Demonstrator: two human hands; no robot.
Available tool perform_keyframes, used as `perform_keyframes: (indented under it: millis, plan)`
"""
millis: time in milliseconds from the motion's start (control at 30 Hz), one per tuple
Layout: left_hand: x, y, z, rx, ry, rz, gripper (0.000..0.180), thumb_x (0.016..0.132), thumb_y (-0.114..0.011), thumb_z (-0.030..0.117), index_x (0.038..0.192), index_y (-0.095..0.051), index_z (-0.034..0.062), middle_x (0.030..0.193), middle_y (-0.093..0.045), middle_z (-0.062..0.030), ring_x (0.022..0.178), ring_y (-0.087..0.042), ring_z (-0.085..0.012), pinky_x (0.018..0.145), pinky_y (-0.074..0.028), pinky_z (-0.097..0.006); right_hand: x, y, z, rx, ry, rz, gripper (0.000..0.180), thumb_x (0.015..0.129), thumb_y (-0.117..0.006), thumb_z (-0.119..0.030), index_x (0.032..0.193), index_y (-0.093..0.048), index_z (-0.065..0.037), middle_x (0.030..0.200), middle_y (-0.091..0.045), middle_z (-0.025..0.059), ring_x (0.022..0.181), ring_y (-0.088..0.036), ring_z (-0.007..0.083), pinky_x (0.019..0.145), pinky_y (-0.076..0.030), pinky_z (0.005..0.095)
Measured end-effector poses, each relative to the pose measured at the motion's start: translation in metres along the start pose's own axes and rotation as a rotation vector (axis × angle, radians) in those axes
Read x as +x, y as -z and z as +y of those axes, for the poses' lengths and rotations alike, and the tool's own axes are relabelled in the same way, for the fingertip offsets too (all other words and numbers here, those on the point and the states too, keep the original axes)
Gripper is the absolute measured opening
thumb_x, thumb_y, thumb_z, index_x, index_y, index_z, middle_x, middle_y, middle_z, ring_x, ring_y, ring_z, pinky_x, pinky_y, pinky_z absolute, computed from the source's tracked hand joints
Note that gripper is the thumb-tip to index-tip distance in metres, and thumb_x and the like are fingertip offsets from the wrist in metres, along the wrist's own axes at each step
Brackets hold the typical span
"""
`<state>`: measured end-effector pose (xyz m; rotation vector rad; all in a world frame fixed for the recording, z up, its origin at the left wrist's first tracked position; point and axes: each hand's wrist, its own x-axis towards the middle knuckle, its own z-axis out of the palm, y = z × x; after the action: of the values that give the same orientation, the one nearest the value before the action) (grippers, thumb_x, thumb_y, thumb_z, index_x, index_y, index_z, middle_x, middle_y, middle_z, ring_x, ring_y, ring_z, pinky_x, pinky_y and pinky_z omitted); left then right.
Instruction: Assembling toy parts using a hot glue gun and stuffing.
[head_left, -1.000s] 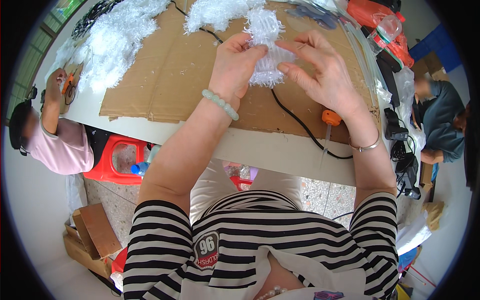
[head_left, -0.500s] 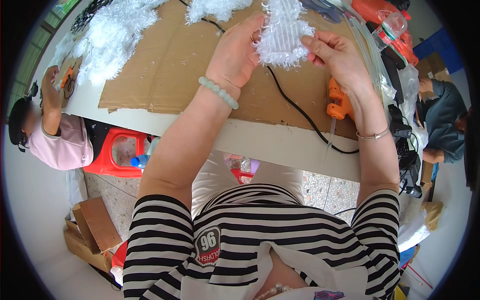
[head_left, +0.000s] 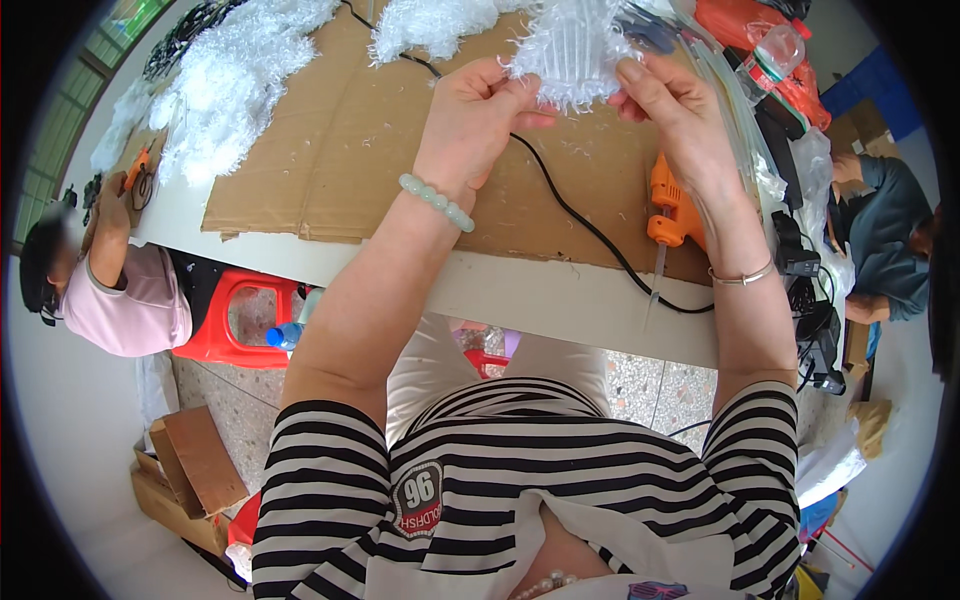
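A small piece of white shaggy fabric (head_left: 572,50) with ribbed lines is stretched between my two hands above the cardboard. My left hand (head_left: 475,118) pinches its left edge between thumb and fingers. On the opposite edge, my right hand (head_left: 675,105) has thumb and forefinger closed on the fabric. Below my right hand, an orange glue gun (head_left: 672,205) lies with a clear glue stick poking out toward me. Its body is partly covered by my right forearm.
A brown cardboard sheet (head_left: 340,160) covers much of the white table (head_left: 560,290). Heaps of white shaggy fabric (head_left: 235,85) lie at the far left. A black cable (head_left: 575,210) crosses the cardboard. At the right are a plastic bottle (head_left: 775,55) and black adapters (head_left: 798,250). People sit on both sides.
My left hand has shifted from flat beside the fabric to pinching its lower left edge. The fabric now spreads wider between both hands. The person at the left has lowered an arm slightly.
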<state>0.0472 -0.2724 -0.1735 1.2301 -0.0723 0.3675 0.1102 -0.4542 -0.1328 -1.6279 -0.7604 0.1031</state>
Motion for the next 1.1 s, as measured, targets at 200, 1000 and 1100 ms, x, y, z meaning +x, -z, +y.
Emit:
perform_keyframes:
  millis: [200, 1000, 1100]
  plan:
    - [-0.002, -0.005, 0.0, 0.037, -0.022, 0.027, 0.014, 0.086, -0.056, 0.006, 0.094, -0.06, -0.005, 0.087, -0.064, -0.0093, 0.074, -0.064, -0.0167, 0.066, -0.054, -0.027, -0.005, -0.007, -0.008, -0.032, -0.014, -0.022, 0.02, 0.087, -0.062, -0.019, 0.097, -0.065, -0.001, 0.076, -0.061, -0.0009, 0.071, -0.052, 0.0061, 0.067, -0.042, 0.0211]
    - [-0.002, -0.003, 0.009, -0.306, 0.258, -0.123, 0.037, 0.086, -0.062, 0.029, 0.103, -0.059, -0.0032, 0.095, -0.062, -0.0093, 0.077, -0.064, -0.0191, 0.067, -0.054, -0.028, -0.006, -0.011, 0.005, -0.084, -0.073, -0.086, 0.012, 0.084, -0.066, -0.018, 0.086, -0.065, -0.006, 0.068, -0.056, -0.0062, 0.059, -0.043, 0.0026, 0.054, -0.035, 0.0202]
    - [-0.001, -0.004, 0.007, -0.22, 0.149, -0.024, 0.029, 0.085, -0.063, 0.022, 0.1, -0.06, -0.0036, 0.091, -0.063, -0.0078, 0.077, -0.062, -0.0166, 0.066, -0.053, -0.027, -0.004, -0.01, 0.006, -0.053, -0.114, -0.076, 0.013, 0.084, -0.067, -0.018, 0.085, -0.065, -0.005, 0.068, -0.055, -0.0062, 0.059, -0.043, 0.0029, 0.054, -0.035, 0.0199]
